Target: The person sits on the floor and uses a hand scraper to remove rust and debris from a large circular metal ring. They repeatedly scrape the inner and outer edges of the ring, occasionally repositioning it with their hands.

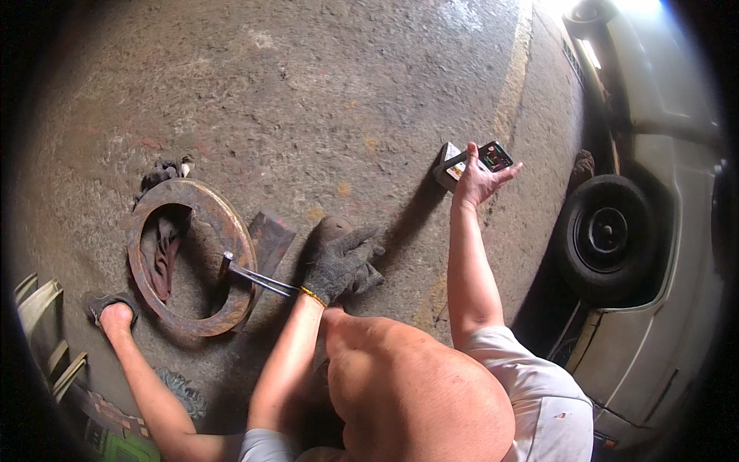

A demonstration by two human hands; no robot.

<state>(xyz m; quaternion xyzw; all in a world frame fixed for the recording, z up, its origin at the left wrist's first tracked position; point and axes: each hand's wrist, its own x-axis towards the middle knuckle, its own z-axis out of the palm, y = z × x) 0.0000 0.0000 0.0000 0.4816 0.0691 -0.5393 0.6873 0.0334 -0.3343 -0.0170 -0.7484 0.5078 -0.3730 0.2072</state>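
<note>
My left hand (342,264) wears a dark grey work glove. Its fingers stretch loosely to the right, apart, above a brown rounded shape that looks like a shoe tip. A metal tool with two thin rods (265,282) runs from the ring to my left wrist; its far end is hidden there. The large rusty metal ring (142,269) lies on the ground to the left. Farther out to the right, my bare right hand (479,185) holds a phone (495,156) with a lit screen between thumb and fingers. A small box (449,169) stands just left of that hand.
Dark rags (165,254) show through and behind the ring, and a flat dark plate (269,239) lies beside it. A pale vehicle with a black wheel (608,235) takes up the right side. Light slats (38,308) and a green object (127,446) are at lower left.
</note>
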